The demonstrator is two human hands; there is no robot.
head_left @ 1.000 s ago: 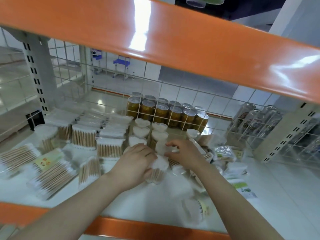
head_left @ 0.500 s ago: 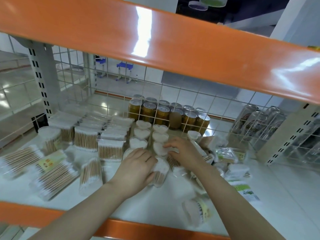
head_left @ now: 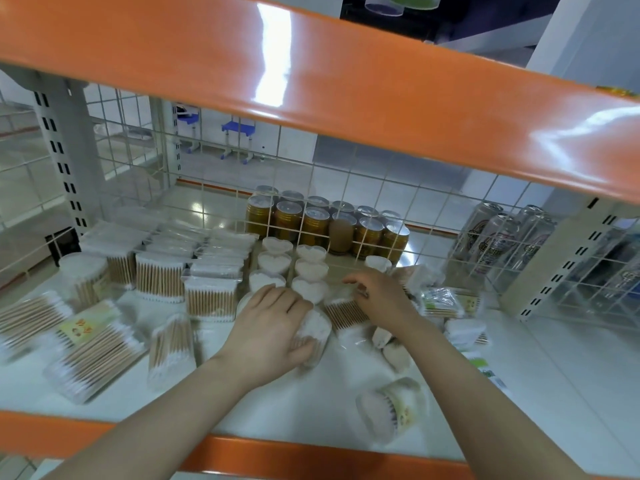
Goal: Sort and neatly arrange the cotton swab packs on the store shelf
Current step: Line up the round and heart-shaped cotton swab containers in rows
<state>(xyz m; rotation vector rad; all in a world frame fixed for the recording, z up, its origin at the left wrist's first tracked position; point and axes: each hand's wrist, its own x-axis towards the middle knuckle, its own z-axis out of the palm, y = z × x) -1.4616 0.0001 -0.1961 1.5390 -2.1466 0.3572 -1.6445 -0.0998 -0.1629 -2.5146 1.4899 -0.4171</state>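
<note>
Tubs of cotton swabs (head_left: 275, 258), heart-shaped and clear, stood in two short rows just in front of the gold cans (head_left: 313, 221) behind the wire grid. The left hand (head_left: 270, 327) curled round one more tub (head_left: 313, 332) lying tipped at the near end of those rows. The right hand (head_left: 379, 296), just right of the rows, had its fingers bent down on a flat bag of swabs (head_left: 346, 313); whether it pinched the bag could not be told. Such tubs are probably light, with stiff but thin, slick walls, so a hold across the two sides seemed safest. Bags would sag and slide. A yellow label (head_left: 86, 322) left of the rows showed cartoon figures; no writing was legible.
</note>
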